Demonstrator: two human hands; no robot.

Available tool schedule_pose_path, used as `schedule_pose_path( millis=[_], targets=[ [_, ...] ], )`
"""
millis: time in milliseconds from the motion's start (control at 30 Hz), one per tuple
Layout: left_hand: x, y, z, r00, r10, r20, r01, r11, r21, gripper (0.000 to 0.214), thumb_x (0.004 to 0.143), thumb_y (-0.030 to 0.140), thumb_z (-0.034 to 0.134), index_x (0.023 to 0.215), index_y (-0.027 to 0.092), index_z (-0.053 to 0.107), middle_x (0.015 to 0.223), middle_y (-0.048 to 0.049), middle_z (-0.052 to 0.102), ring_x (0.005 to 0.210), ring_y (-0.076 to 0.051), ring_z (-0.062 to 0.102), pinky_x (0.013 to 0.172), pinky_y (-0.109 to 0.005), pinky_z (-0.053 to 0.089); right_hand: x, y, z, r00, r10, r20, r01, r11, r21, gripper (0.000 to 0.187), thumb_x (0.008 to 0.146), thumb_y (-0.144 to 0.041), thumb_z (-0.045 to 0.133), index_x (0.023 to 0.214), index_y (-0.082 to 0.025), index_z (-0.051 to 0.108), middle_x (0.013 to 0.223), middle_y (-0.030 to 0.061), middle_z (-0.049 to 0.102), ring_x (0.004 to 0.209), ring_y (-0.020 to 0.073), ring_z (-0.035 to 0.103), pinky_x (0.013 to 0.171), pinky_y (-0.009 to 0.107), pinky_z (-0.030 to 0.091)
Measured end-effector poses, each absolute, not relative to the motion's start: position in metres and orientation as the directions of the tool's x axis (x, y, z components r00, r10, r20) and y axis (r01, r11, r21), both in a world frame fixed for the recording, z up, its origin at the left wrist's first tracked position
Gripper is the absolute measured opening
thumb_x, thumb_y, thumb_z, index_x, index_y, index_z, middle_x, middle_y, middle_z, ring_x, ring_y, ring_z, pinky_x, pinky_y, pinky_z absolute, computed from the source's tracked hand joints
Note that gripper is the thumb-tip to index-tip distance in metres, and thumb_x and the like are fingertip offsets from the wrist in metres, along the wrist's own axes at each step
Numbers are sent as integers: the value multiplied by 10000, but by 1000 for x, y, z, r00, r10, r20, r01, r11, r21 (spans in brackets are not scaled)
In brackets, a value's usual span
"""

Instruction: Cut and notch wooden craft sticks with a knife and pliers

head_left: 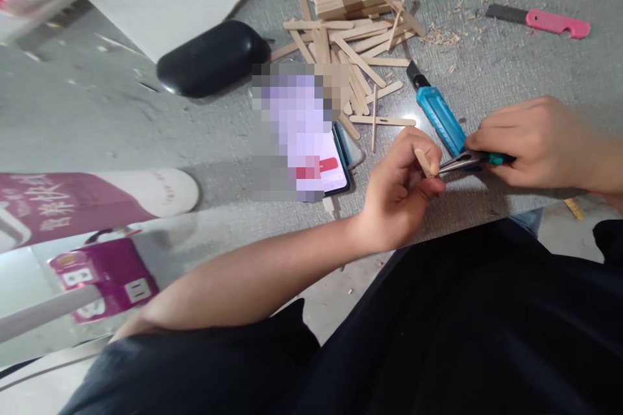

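Between the fingers of my left hand (402,191) is a short piece of wooden craft stick (424,162). My right hand (540,139) is closed round the dark and green handles of long-nose pliers (462,161). The narrow jaws of the pliers point left and reach the left fingertips beside the stick piece; whether they grip it I cannot tell. Just beyond the right hand lies a blue utility knife (440,117), its lower end close to the fingers. A loose pile of craft sticks (360,65) lies past my left hand.
A phone (341,165) with a blurred screen lies left of my hands, a cable at its end. Farther left are a black case (211,58) and a purple power strip (114,275). A pink folding knife (557,23) and wood shavings (440,35) lie at the far right.
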State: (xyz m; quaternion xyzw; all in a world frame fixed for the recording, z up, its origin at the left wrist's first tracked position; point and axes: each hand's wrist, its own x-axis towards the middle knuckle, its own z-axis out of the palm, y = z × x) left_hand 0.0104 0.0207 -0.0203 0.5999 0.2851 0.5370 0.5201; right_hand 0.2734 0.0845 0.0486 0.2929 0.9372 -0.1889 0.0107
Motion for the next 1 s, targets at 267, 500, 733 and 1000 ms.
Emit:
schedule_pose_path(
  millis=[267,500,733,1000],
  targets=[
    [14,17,-14,373,922,102,-372,48,927,564,901,556,1047,861,249,576,915,-1,598,698,-125,631,570,-259,589,276,92,43,-876,480,-48,443,762,-471,258,1098,-288,545,982,-249,772,806,33,732,744,207,627,742,379,387],
    [16,14,-9,457,889,-4,-498,260,827,563,949,492,1028,879,238,532,885,50,582,567,-54,621,566,-221,619,275,96,47,-873,483,-65,436,715,-546,242,1052,-266,533,963,-257,759,770,19,682,725,194,576,727,369,378],
    [16,17,-9,389,920,-51,-461,242,854,543,865,548,1091,993,261,647,815,53,654,587,-102,673,561,-251,628,276,96,42,-823,559,-106,519,661,-542,183,1033,-314,607,976,-295,779,788,23,715,699,224,612,732,389,374],
    [18,15,-10,158,986,55,-334,1,942,353,932,422,1058,1080,244,792,772,56,711,590,-89,678,604,-239,633,277,99,41,-800,591,-110,581,714,-392,241,1044,-321,599,1039,-282,836,912,59,798,793,258,687,736,393,408]
  ],
)
